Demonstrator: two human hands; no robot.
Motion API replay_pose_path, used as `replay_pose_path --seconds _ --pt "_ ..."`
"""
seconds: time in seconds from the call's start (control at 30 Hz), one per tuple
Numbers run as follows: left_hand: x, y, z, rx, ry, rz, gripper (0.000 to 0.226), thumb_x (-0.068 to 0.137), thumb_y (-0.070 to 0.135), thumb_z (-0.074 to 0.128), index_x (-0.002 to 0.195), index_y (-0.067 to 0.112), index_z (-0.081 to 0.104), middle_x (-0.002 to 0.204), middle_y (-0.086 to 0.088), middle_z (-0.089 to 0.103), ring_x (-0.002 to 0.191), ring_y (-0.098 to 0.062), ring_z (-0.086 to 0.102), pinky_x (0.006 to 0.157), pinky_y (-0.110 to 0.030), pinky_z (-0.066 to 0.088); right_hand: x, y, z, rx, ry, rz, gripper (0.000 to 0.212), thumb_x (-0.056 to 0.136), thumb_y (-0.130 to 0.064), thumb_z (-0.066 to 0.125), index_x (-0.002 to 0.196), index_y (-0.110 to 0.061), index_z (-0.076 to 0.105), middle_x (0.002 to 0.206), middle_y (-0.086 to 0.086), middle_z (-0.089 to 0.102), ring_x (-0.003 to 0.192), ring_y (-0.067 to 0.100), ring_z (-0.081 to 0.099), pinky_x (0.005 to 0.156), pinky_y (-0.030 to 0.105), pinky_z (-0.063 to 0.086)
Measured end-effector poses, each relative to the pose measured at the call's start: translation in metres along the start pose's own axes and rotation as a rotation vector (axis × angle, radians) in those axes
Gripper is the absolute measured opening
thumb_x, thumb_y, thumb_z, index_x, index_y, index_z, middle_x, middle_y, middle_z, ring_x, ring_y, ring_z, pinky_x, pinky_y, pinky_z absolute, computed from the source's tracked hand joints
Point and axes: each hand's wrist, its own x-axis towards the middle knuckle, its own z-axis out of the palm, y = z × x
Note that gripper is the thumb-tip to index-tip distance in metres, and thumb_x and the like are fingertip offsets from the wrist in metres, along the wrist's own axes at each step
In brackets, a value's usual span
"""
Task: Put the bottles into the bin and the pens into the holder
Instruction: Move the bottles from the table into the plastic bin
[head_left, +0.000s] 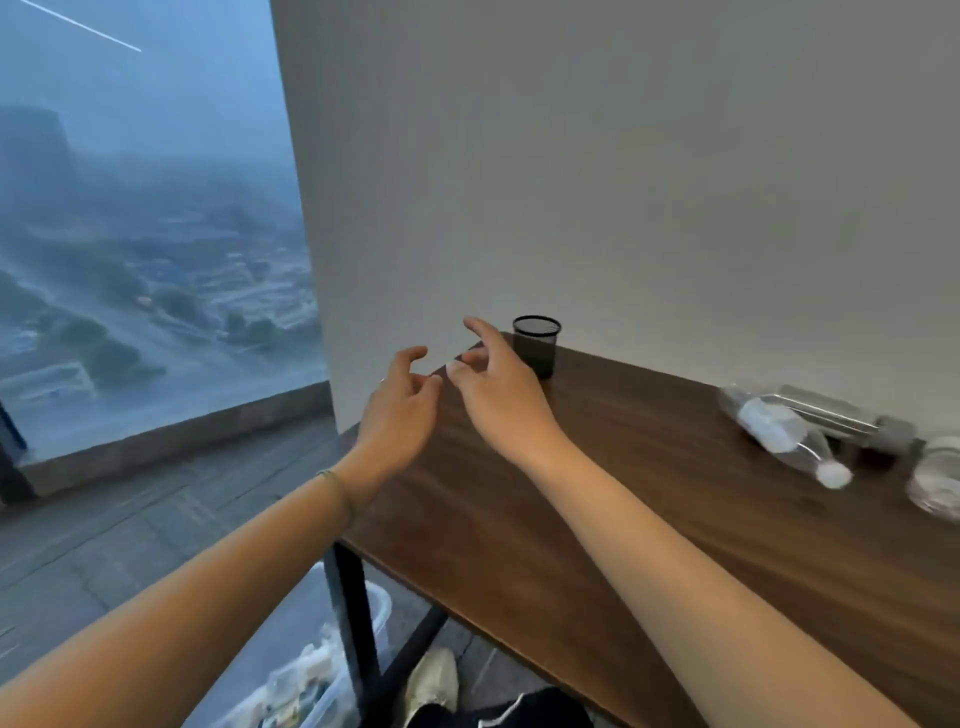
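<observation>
Both hands reach out empty over the near corner of the dark walnut-grain wooden table (649, 499), fingers loosely spread and curled: the left hand (397, 410) at the table's edge, the right hand (501, 389) just beside it. Just beyond the right hand's fingertips stands the black round mesh pen holder (536, 343), upright. Well to the right of the right hand lies a clear, crinkled plastic bottle (784, 431), white cap pointing toward the person and rightward. Below the left forearm, on the floor, sits a translucent plastic bin (317, 686), its contents blurred.
</observation>
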Motion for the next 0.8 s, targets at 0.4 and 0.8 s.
replay_pose_path --seconds 0.4,0.8 --pt "-0.006 0.093 0.220 -0.037 -0.401 0.139 0.048 0.104 0.031 0.048 0.151 0.030 0.039 0.108 0.010 0.062 0.092 -0.016 0.064 0.074 -0.034 0.046 -0.013 0.148 -0.232 -0.337 0.302 0.300 0.033 0.092 -0.025 0.056 0.122 -0.029 0.067 0.127 0.001 0.060 0.101 0.015 0.062 0.076 0.026 0.042" --pt "0.031 0.101 0.281 0.130 -0.437 0.147 0.044 0.104 0.031 0.050 0.147 0.035 0.042 0.125 0.005 0.059 0.096 -0.007 0.061 0.067 -0.023 0.043 0.045 0.260 -0.279 -0.683 0.247 0.605 0.062 0.090 -0.028 0.062 0.146 -0.020 0.039 0.146 0.013 0.046 0.133 0.036 0.046 0.100 0.043 0.042"
